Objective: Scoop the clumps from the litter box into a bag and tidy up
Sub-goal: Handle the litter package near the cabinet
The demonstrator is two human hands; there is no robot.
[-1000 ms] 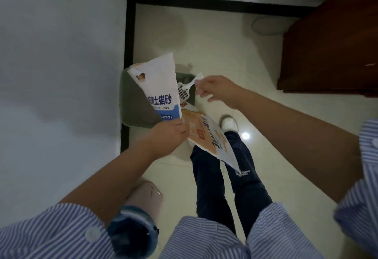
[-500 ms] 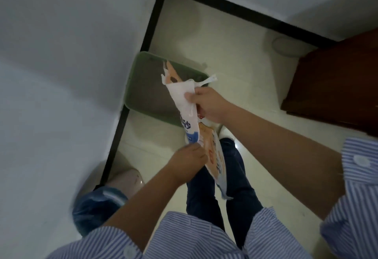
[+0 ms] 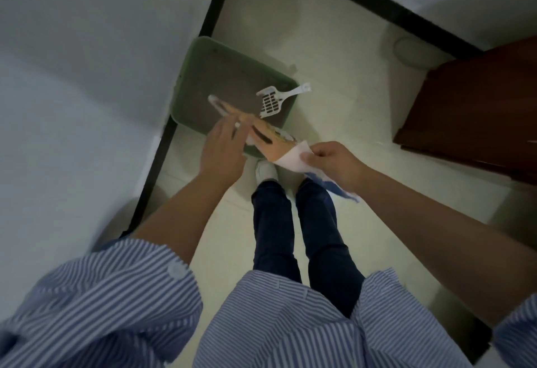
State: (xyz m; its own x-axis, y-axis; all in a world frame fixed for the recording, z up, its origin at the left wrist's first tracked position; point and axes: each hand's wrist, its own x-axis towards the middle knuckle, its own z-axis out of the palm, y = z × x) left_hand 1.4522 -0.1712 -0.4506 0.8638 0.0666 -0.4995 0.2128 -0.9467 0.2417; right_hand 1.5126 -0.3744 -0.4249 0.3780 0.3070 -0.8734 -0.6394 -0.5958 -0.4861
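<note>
A green litter box [image 3: 186,82] with grey litter sits on the floor against the left wall. A white slotted scoop [image 3: 273,101] lies in its near right corner, handle over the rim, free of both hands. A folded orange, white and blue litter bag [image 3: 279,146] hangs over the box's near edge, stretched between my hands. My left hand [image 3: 223,149] lies with straight fingers along the bag's upper end. My right hand [image 3: 331,161] pinches the bag's white lower corner. What is inside the bag is hidden.
A dark brown wooden cabinet [image 3: 479,111] stands at the right. A black baseboard [image 3: 162,146] runs along the white walls. A pale round object [image 3: 412,50] sits in the far corner. My legs and a white shoe [image 3: 266,170] stand just before the box.
The scoop has left my right hand and now lies in the box. My right hand shifted to the bag's lower corner, my left slid up along the bag, which is folded flatter.
</note>
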